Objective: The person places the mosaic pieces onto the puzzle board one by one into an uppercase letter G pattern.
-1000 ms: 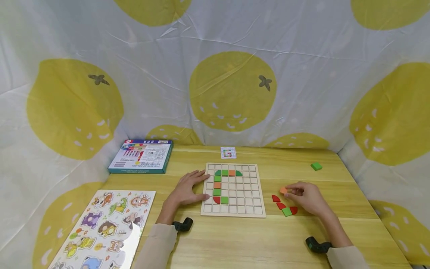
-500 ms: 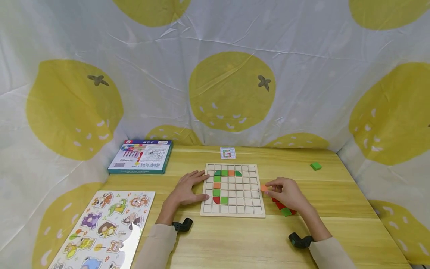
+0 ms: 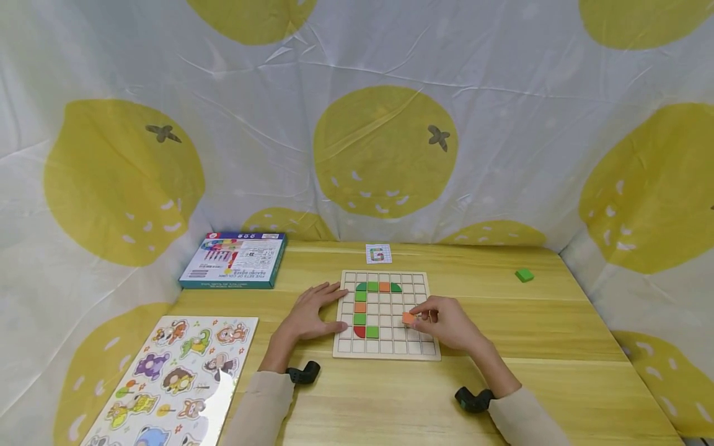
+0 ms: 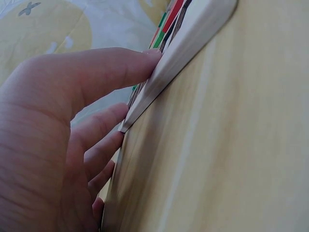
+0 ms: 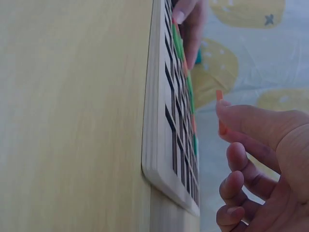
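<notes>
A wooden grid board (image 3: 398, 348) lies on the table, with green, orange and red tiles set in its left and upper cells. My left hand (image 3: 312, 313) rests at the board's left edge, its thumb and fingertips on the rim; the left wrist view shows the thumb (image 4: 116, 67) stretched along it. Over the right half of the board, my right hand (image 3: 450, 323) pinches an orange square tile (image 3: 408, 318) between thumb and fingers. In the right wrist view this tile (image 5: 220, 94) is held above the grid, apart from its surface.
Behind the board lies a small pattern card (image 3: 379, 254) with a G made of coloured shapes. A loose green tile (image 3: 524, 275) sits at the far right. To the left are a flat box (image 3: 234, 260) and an animal puzzle board (image 3: 178, 371). A lemon-print cloth (image 3: 385, 155) hangs behind.
My right hand has carried the orange tile leftward from beside the board to over its right cells, and now hides the loose red and green tiles. The left hand has stayed put.
</notes>
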`<state>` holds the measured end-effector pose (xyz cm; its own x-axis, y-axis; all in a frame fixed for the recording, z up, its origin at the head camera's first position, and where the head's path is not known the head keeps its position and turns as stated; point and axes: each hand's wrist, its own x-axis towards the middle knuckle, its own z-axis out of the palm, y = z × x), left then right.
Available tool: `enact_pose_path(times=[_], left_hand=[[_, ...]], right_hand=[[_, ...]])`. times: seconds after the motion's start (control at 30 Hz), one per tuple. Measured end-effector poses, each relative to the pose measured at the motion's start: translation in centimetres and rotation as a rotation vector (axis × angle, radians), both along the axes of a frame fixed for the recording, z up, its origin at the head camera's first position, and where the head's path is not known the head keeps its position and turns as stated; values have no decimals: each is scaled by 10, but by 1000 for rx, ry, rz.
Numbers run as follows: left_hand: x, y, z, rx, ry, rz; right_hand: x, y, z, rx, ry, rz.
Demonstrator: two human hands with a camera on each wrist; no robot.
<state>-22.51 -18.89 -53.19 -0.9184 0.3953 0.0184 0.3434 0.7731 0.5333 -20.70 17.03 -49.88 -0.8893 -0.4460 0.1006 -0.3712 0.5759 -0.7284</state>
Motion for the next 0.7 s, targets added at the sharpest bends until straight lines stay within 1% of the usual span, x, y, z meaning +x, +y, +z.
enact_pose_path(times=[0.27, 0.37, 0.5, 0.6, 0.7], left_hand=[[1, 1, 1, 4, -17, 8], [1, 1, 1, 1, -20, 8], [1, 0, 1, 6, -9, 3], [0, 0, 1, 14, 5, -8], [-1, -1, 1, 2, 8, -12]], right_hand=[[0, -18, -8, -2, 14, 54], [1, -24, -11, 12, -2, 52], [3, -31, -13, 44, -42, 35], [4, -35, -14, 64, -43, 51], [4, -38, -13, 71, -36, 68]])
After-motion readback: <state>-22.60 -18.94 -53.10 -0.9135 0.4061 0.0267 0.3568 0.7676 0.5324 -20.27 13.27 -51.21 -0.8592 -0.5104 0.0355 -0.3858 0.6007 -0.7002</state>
